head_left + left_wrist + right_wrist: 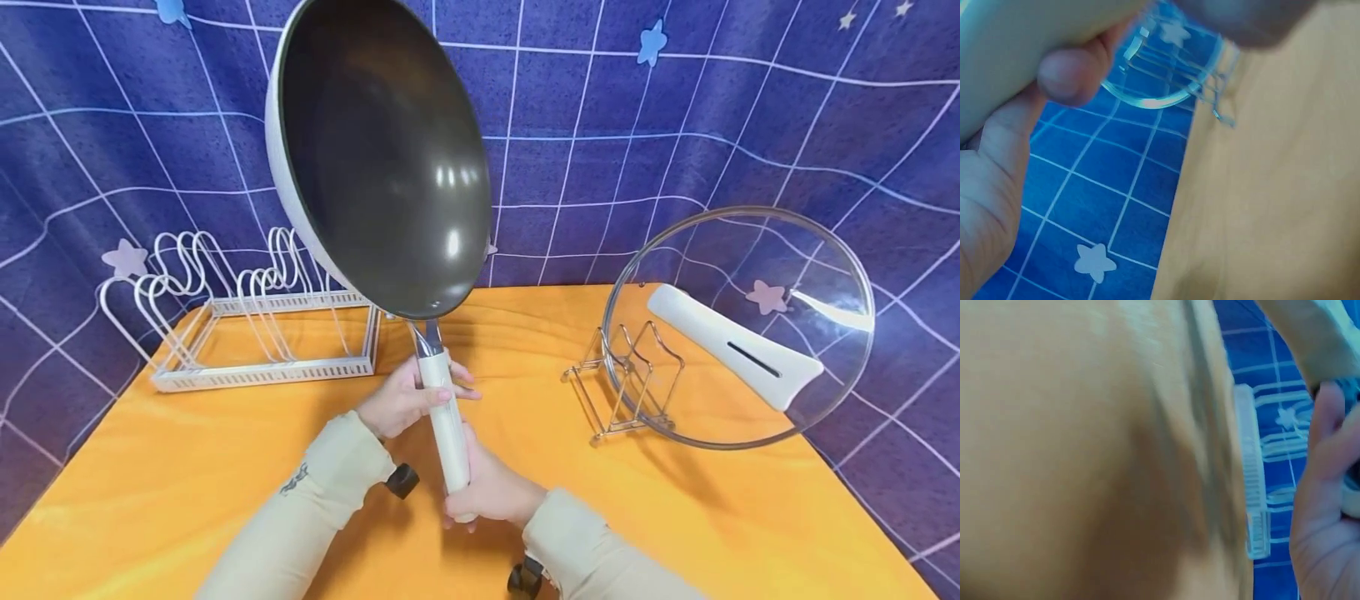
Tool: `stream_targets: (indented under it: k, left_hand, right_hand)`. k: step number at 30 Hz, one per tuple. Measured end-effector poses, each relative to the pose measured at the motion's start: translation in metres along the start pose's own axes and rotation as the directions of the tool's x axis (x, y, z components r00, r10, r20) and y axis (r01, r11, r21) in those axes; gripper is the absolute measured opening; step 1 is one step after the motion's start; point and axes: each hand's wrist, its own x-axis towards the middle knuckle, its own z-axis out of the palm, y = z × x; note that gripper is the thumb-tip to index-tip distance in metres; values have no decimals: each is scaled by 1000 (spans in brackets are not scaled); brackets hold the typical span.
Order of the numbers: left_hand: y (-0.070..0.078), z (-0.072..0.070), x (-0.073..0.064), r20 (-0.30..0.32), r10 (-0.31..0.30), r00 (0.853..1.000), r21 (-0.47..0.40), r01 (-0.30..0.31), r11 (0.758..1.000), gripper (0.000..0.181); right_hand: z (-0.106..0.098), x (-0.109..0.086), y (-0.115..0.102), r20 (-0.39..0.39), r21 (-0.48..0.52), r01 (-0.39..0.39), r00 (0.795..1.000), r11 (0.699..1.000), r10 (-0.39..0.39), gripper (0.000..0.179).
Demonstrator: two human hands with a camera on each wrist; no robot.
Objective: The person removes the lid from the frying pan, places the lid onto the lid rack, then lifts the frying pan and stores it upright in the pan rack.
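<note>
A large frying pan (382, 158), dark inside and white outside, is held up over the table with its bowl tilted toward me. Its white handle (447, 433) points down at me. My left hand (408, 398) holds the upper part of the handle, thumb across the front and fingers reaching behind. Lower down, near the handle's end, my right hand (495, 483) grips it. In the left wrist view the left thumb (1066, 75) presses on the handle. The right hand (1329, 512) appears at the edge of its own wrist view.
A white dish rack (262, 371) with looped dividers stands at the back left. On the right, a small wire rack (626, 425) holds an upright glass lid (855, 367) with a long white handle. An orange cloth (712, 533) covers the table; a blue grid-patterned curtain (570, 167) hangs behind.
</note>
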Motion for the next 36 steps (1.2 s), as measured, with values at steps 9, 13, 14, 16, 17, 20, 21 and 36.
stream_targets:
  k: [9, 13, 14, 16, 17, 20, 21, 36]
  left_hand:
    - [-3, 2, -11, -43, 37, 998, -2, -37, 999, 25]
    - [-3, 2, -9, -39, 42, 998, 23, -41, 999, 22]
    - [-2, 2, -8, -43, 41, 998, 31, -40, 999, 22]
    - [-1, 3, -9, -54, 34, 998, 38, -32, 999, 22]
    - [-1, 4, -10, -56, 34, 998, 34, -32, 999, 22]
    - [0, 6, -15, -45, 35, 998, -9, -35, 999, 21]
    - [-1, 6, -17, -31, 43, 999, -35, -44, 998, 22]
    - [-9, 13, -21, -65, -21, 998, -6, 21, 1000, 40]
  right_hand:
    - [20, 1, -14, -330, -513, -216, 943, 830, 42, 89]
    - [22, -2, -16, -372, -524, -238, 928, 818, 32, 83]
    - [22, -2, -16, -372, -496, -234, 927, 836, 39, 81]
    - [22, -3, -16, -349, -402, -215, 935, 890, 68, 80]
    - [23, -4, -15, -325, -347, -196, 943, 917, 78, 83]
    - [26, -5, -13, -227, -180, -137, 969, 974, 95, 88]
    - [27, -6, -12, -188, -122, -125, 977, 985, 101, 89]
    - [23, -11, 6, -31, 37, -191, 981, 981, 192, 74]
